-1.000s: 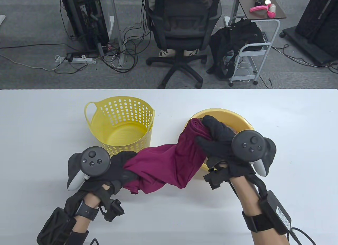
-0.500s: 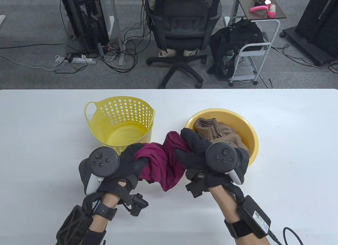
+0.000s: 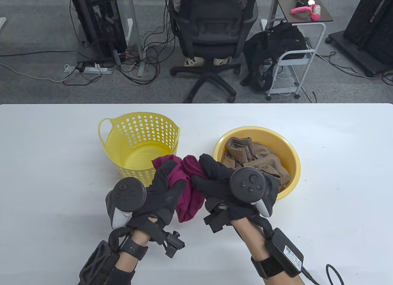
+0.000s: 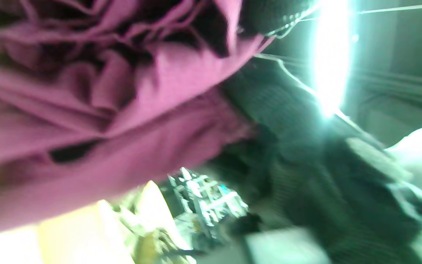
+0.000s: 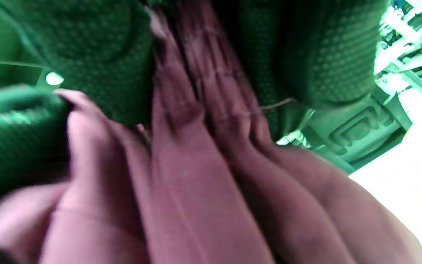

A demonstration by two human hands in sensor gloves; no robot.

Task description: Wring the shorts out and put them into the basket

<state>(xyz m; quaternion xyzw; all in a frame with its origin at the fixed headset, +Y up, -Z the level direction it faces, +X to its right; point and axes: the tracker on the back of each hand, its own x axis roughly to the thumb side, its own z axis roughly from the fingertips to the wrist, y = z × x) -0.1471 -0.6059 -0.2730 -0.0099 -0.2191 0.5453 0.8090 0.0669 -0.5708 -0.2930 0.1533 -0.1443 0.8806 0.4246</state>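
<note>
1. Magenta fabric shorts (image 3: 187,186) are bunched into a thick roll between both hands, above the white table (image 3: 46,174), between the yellow perforated plastic basket (image 3: 139,144) and the yellow round basin (image 3: 288,162).
2. Left hand (image 3: 159,193) has its fingers curled round one end; right hand (image 3: 215,180) clamps the other end.
3. The step in hand looks like wringing. Next, I think, the twisted roll must go left, over the basket rim.
4. Brown cloth (image 3: 254,157) lies in the basin.

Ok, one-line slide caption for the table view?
Both gloved hands, left hand and right hand, bunch the maroon shorts between perforated basket and basin.
</note>
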